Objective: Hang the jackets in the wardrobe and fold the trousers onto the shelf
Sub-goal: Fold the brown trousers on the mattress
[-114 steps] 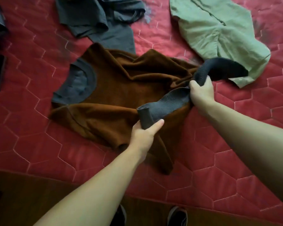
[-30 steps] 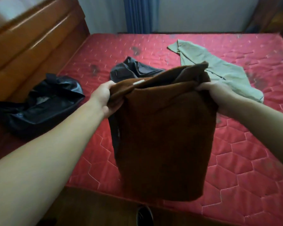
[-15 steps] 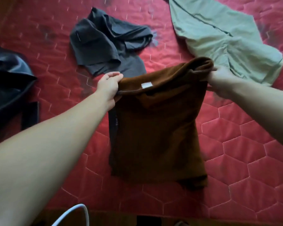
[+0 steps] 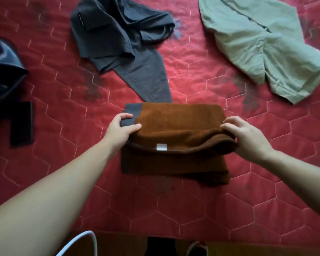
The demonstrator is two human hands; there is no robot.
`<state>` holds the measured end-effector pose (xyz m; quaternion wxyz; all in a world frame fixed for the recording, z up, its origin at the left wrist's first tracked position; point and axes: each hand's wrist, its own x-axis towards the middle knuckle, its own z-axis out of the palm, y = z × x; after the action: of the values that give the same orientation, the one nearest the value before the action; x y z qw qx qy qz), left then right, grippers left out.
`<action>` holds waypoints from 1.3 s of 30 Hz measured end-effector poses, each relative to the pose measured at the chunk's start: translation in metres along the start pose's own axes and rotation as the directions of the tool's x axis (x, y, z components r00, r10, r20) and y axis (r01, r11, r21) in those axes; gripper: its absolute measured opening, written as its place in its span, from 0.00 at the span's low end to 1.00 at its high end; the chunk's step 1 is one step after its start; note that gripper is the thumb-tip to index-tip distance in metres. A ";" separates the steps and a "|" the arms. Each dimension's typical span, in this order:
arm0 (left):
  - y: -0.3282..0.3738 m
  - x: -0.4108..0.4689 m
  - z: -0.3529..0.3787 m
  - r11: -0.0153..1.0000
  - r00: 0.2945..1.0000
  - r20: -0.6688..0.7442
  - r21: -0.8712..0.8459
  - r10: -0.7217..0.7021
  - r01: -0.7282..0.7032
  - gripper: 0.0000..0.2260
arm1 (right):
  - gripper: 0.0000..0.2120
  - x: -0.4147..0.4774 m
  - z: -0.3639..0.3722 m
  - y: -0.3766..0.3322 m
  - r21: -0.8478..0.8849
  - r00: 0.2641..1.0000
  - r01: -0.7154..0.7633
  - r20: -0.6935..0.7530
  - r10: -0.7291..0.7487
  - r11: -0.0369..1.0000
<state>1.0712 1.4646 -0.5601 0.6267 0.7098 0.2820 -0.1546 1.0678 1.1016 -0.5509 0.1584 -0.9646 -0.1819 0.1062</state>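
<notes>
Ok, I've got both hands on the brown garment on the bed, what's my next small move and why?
Probably lay the rolled edge flat and press it down. The brown garment lies doubled on the quilt, but its near fold, by the white label, bulges above the layer beneath. Your left hand and right hand grip its ends.

grey trousers (image 4: 129,50) touching brown garment (image 4: 175,130) far edge, bare quilt (image 4: 174,206) nr side

On the red quilted bed (image 4: 229,209) a brown garment (image 4: 177,122) lies folded. The left grip (image 4: 122,129) pinches its grey-banded edge and the right grip (image 4: 248,137) holds the opposite fold. Grey clothes (image 4: 122,39) and green clothes (image 4: 257,43) lie beyond.
</notes>
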 end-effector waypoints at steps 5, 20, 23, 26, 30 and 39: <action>-0.043 -0.036 -0.002 0.984 0.985 0.021 0.042 -0.172 0.171 0.18 | 0.19 -0.031 0.024 -0.001 -0.120 0.997 0.083 -0.001 -0.084 0.989; -0.049 -0.046 0.091 0.288 0.916 0.259 0.892 0.307 -0.348 0.28 | 0.28 -0.008 0.061 -0.074 -0.138 0.982 -0.185 0.012 0.188 0.973; -0.081 -0.039 0.095 0.217 0.919 0.276 0.915 0.281 -0.341 0.30 | 0.35 -0.028 0.104 -0.070 -0.091 0.952 -0.297 0.048 0.302 0.951; -0.102 -0.035 0.084 0.206 0.923 0.262 0.923 0.283 -0.326 0.32 | 0.35 -0.040 0.119 -0.064 0.080 0.896 -0.442 0.005 0.443 0.893; -0.103 -0.035 0.084 0.222 0.924 0.259 0.919 0.280 -0.325 0.33 | 0.37 -0.042 0.112 -0.068 0.418 0.719 -0.628 -0.011 0.695 0.656; -0.095 -0.036 0.080 0.318 0.936 0.267 0.888 0.229 -0.332 0.33 | 0.22 -0.028 0.074 -0.039 0.746 0.527 -0.654 0.566 0.633 -0.123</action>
<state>0.9968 1.3837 -0.6287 0.1517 0.9665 -0.0092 -0.2067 1.0100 1.1453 -0.6021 0.6017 -0.6359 0.4076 0.2599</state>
